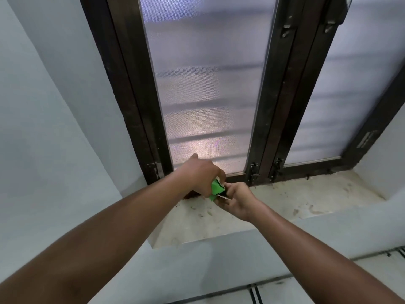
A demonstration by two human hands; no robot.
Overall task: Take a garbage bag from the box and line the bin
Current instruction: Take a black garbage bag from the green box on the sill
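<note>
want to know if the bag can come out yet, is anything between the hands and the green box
Nothing visible. The left hand already grips the small green cardboard box above the stone window sill, and the right hand is at its open end. No bag or bin shows.

1. Two bare forearms enter from the lower corners of the head-camera view; no sleeve, cuff or glove shows anywhere along them.
2. The left hand (pixel 200 172) is bare, seen from the back, with knuckles forming a rounded ridge; no ring or watch shows at its wrist.
3. The right hand (pixel 237 199) is likewise bare, with slim fingers (pixel 228 188) and an unadorned wrist free of straps, bands or bracelets.
4. The wide lens stretches both forearms, so they look broad near the frame edge and taper sharply toward the wrists.
5. Upper arms, shoulders and clothing lie outside the picture.
</note>
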